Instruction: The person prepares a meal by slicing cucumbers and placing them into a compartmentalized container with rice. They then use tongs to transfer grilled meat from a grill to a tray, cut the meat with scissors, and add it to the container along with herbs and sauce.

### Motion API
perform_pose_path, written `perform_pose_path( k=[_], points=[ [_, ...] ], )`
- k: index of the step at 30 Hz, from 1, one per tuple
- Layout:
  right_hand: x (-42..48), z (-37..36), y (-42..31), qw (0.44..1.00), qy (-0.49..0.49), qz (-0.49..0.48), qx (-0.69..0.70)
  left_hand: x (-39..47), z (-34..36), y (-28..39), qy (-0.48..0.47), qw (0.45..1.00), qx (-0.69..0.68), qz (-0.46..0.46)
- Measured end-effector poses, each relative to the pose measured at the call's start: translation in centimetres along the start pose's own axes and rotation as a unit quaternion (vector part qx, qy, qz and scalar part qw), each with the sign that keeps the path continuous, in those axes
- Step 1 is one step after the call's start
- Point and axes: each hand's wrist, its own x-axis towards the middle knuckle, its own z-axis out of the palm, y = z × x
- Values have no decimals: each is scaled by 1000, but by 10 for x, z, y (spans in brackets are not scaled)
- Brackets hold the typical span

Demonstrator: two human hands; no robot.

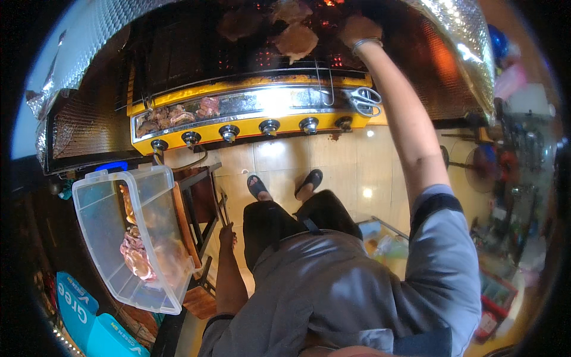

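My left hand hangs low beside my leg and grips a pair of metal tongs. My right hand, with a bracelet at the wrist, reaches over the right part of the grill; its fingers are dark and what they hold cannot be made out. Left of it, flat slices of meat lie over glowing burners. Along the grill's yellow front runs a metal ledge, with cut meat pieces at its left end. Grey-handled scissors rest at its right end, near a bent wire handle.
A clear plastic tub with raw meat stands on a wooden seat at the left. Control knobs line the grill front. Foil-covered shields flank it. Blue-green printed card lies lower left; a fan stands right.
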Motion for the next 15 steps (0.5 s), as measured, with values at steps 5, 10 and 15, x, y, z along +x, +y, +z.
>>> perform_pose_path(
  k=[5, 10, 15],
  points=[
    [-20, -4, 2, 980, 145, -44, 126, -5, 13, 18, -10, 998, 38, -49],
    [-18, 58, 8, 788, 7, 99, 607, -12, 4, -26, 2, 995, 59, -78],
    [6, 50, -13, 705, -37, 150, 692, -18, -14, -102, -17, 997, 14, -80]
  ],
)
